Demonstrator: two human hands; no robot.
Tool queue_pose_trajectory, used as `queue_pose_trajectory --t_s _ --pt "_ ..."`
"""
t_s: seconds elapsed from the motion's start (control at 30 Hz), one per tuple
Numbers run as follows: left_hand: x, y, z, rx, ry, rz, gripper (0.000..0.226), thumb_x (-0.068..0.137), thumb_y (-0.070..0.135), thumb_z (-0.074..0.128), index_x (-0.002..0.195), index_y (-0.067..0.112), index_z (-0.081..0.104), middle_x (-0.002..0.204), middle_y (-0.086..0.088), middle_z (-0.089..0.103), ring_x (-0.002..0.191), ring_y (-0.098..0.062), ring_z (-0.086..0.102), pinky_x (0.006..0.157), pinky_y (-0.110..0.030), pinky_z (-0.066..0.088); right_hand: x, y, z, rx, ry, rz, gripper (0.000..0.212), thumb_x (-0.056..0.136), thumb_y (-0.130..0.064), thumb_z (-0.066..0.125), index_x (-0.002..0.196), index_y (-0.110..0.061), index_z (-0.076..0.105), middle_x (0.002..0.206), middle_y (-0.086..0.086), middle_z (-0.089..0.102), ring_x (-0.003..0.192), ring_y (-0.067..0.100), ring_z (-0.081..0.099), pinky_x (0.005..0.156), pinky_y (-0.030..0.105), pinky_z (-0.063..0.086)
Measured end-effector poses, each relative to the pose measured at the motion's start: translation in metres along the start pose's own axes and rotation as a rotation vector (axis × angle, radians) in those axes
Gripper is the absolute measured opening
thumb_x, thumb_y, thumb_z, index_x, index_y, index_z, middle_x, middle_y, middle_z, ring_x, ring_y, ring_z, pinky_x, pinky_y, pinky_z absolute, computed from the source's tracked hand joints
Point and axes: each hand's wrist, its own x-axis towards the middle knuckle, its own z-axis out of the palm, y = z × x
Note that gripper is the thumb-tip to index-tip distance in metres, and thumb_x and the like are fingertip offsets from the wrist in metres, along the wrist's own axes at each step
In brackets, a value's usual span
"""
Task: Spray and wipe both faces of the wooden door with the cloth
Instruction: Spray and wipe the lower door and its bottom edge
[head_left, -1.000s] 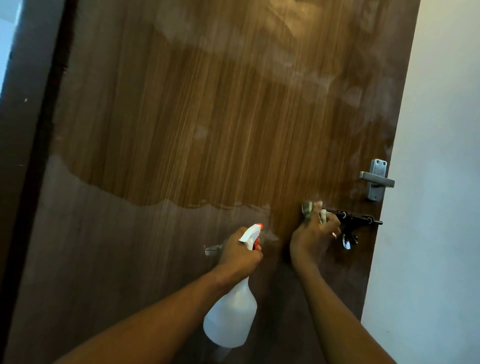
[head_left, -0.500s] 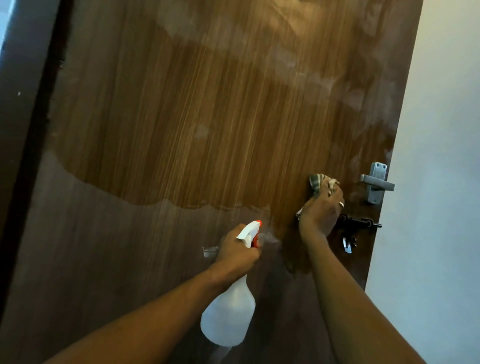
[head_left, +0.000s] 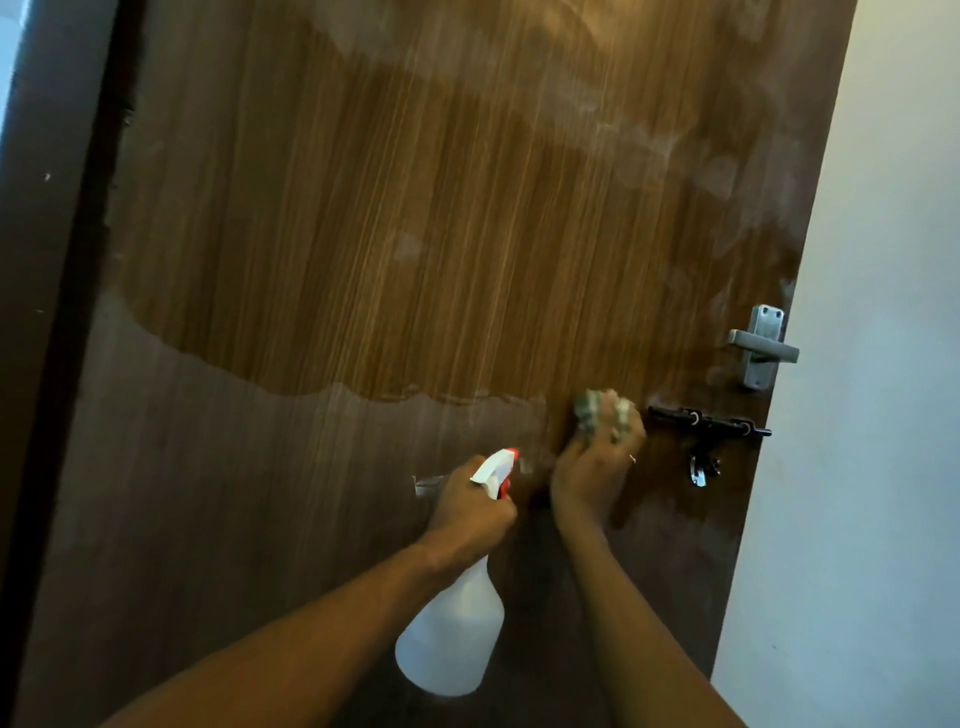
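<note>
1. Cloth (head_left: 605, 410): bunched and blurred, largely covered by the fingers; pattern illegible. Pressed against the door face just left of the black slide bolt (head_left: 706, 418).
2. Right hand (head_left: 592, 467): fingers curled around the cloth; a ring shows on one finger.
3. Spray bottle (head_left: 452, 639): translucent white, with a red trigger. Its neck is hidden inside the left hand (head_left: 467, 512), which is wrapped around it. Nozzle points at the door, near the right hand. Liquid level unreadable.
4. Small pale item on the door behind the left hand: partly hidden, unidentified.
5. Wooden door (head_left: 415, 260): vertical brown grain; top and bottom cut off. Bright central band, duller area below a wavy line, hazy smears upper right.
6. Grey lever handle (head_left: 761, 345): near the door's right edge, above the bolt.
7. Surroundings: pale wall (head_left: 857, 415) right, dark frame (head_left: 47, 312) left.
</note>
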Motion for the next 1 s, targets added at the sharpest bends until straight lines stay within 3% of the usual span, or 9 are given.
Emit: queue_pose_trajectory --t_s 0.17,0.27,0.4,0.57,0.67,0.73,0.87,0.93,1.0 --pt "-0.007 0.001 -0.014 0.011 -0.008 0.056 0.055 0.088 0.007 0.06 0.138 0.022 0.043 0.137 0.001 0.051 0.121 -0.017 0.05 0.083 -0.016 0.041 -0.039 0.019 0.012 -0.098 -0.166 -0.331 0.066 0.088 -0.011 0.07 0.148 -0.011 0.042 0.154 0.02 0.029 0.143 0.04 0.031 0.104 0.056 0.044" --pt "-0.02 -0.014 -0.02 -0.014 -0.055 -0.007 0.055 0.087 0.009 0.063 0.137 0.02 0.043 0.137 0.0 0.05 0.122 -0.021 0.051 0.096 -0.024 0.045 -0.055 0.044 -0.002 -0.089 -0.149 -0.165 0.063 0.092 -0.006 0.061 0.15 -0.015 0.038 0.158 0.017 0.026 0.146 0.038 0.024 0.103 0.059 0.044" --pt "-0.029 -0.029 -0.042 -0.065 0.026 -0.073 0.05 0.084 0.01 0.066 0.132 0.014 0.049 0.127 -0.008 0.057 0.112 -0.022 0.057 0.096 -0.034 0.05 -0.033 0.006 0.009 -0.058 -0.032 0.025 0.066 0.094 -0.006 0.056 0.153 -0.022 0.031 0.162 0.012 0.017 0.149 0.033 0.015 0.109 0.056 0.038" --pt "-0.026 -0.015 -0.081 -0.059 0.059 0.057 0.056 0.086 0.0 0.059 0.138 0.017 0.045 0.126 -0.003 0.056 0.11 -0.015 0.054 0.082 -0.018 0.049 -0.049 -0.068 0.043 -0.03 -0.139 -0.398 0.068 0.089 -0.018 0.067 0.15 -0.014 0.037 0.159 0.015 0.026 0.147 0.035 0.021 0.109 0.052 0.039" --pt "-0.024 -0.014 -0.094 -0.007 0.079 0.069 0.052 0.087 0.003 0.059 0.135 0.016 0.046 0.128 0.001 0.054 0.118 -0.02 0.053 0.097 -0.032 0.049 -0.087 -0.037 0.041 -0.062 -0.206 -0.539 0.052 0.096 -0.021 0.054 0.146 -0.009 0.045 0.157 0.016 0.03 0.145 0.035 0.028 0.107 0.054 0.043" --pt "-0.022 -0.02 -0.102 -0.008 0.093 0.023 0.047 0.086 0.007 0.062 0.131 0.015 0.051 0.127 -0.005 0.058 0.114 -0.023 0.056 0.096 -0.036 0.05 -0.093 -0.003 0.028 -0.086 -0.177 -0.436 0.05 0.097 -0.009 0.046 0.147 -0.008 0.042 0.158 0.016 0.026 0.146 0.036 0.025 0.104 0.059 0.043" --pt "-0.019 -0.032 -0.116 -0.033 0.118 -0.035 0.044 0.086 0.012 0.064 0.129 0.014 0.052 0.123 -0.009 0.06 0.107 -0.023 0.059 0.089 -0.031 0.052 -0.049 -0.017 0.018 -0.089 -0.053 0.063 0.065 0.097 -0.009 0.05 0.155 -0.011 0.022 0.163 0.014 0.011 0.15 0.033 0.011 0.11 0.058 0.037" --pt "-0.018 -0.03 -0.122 -0.028 0.124 -0.024 0.044 0.086 0.012 0.064 0.128 0.013 0.052 0.121 -0.009 0.06 0.105 -0.023 0.06 0.086 -0.03 0.053 -0.037 -0.054 0.024 -0.087 -0.036 0.071 0.068 0.095 -0.01 0.052 0.156 -0.012 0.02 0.163 0.013 0.01 0.149 0.033 0.013 0.109 0.057 0.037" --pt "-0.018 -0.025 -0.13 -0.031 0.129 0.016 0.045 0.086 0.009 0.063 0.13 0.013 0.051 0.121 -0.009 0.06 0.106 -0.021 0.059 0.086 -0.029 0.052 -0.046 -0.087 0.036 -0.065 -0.119 -0.093 0.067 0.094 -0.011 0.052 0.155 -0.01 0.024 0.162 0.016 0.015 0.147 0.036 0.019 0.109 0.053 0.035"
